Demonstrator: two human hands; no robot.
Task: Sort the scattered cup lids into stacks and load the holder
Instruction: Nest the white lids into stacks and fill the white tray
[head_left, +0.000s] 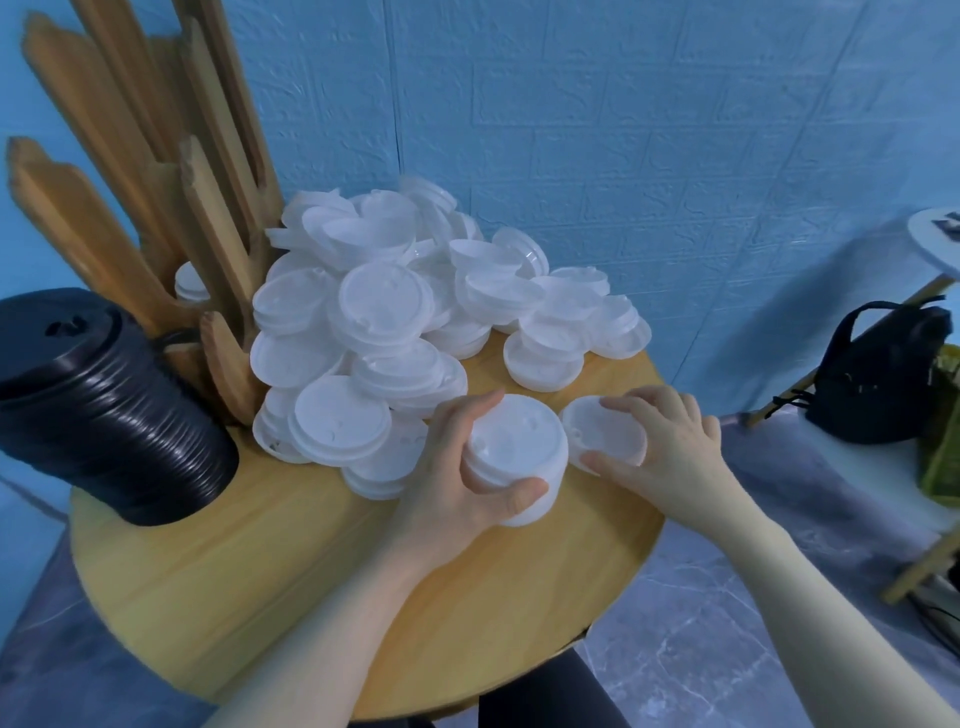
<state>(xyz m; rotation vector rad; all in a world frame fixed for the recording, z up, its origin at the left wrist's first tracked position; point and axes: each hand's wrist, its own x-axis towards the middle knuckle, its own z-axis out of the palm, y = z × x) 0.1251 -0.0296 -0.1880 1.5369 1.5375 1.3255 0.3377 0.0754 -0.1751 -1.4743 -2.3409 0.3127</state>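
Note:
A heap of white cup lids (395, 312) covers the far half of the round wooden table (291, 582). My left hand (457, 483) grips a short stack of white lids (511, 452) standing on the table near the middle. Just to its right, my right hand (670, 441) holds a single white lid (602, 434), fingers over its far rim and thumb at its near edge. The wooden lid holder (171, 208) stands at the back left, with a few white lids (189, 283) low between its slats. A tall stack of black lids (104, 410) leans at the left.
A blue brick-pattern wall is behind the table. At the right stands a white shelf with wooden legs (883, 467) bearing a black bag (883, 374). Grey marble floor shows below. The near part of the table is bare wood.

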